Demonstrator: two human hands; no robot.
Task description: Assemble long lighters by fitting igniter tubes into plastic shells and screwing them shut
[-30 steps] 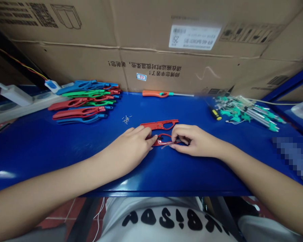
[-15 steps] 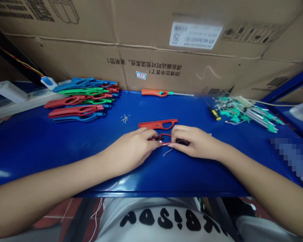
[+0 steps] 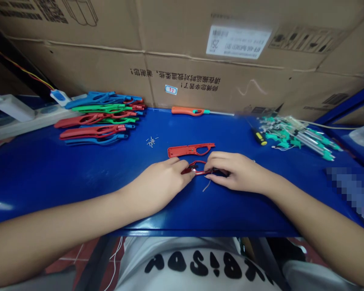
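Both hands work over a red lighter casing half (image 3: 199,162), whose finger loop shows between them. My left hand (image 3: 166,180) closes on its left end, thumb and index finger pinched near a small dark and shiny part. At the right end, my right hand (image 3: 233,169) has curled its fingers over the casing and a dark piece; the palm hides most of that end. A thin grey wire (image 3: 206,185) dangles below the right fingertips. Just beyond the hands lies a second red casing half (image 3: 182,151), inner side up.
Coloured casings (image 3: 91,131) are piled at the left beside a power strip (image 3: 45,117). Small screws (image 3: 151,141) lie mid-table. An orange lighter (image 3: 185,110) rests against the cardboard box (image 3: 176,40). A screwdriver (image 3: 259,137) and green-and-metal lighter parts (image 3: 309,139) are at right.
The grey wire's loose end has swung a little to the right. My right fingers have shifted slightly on the casing, while my left hand keeps its pinch.
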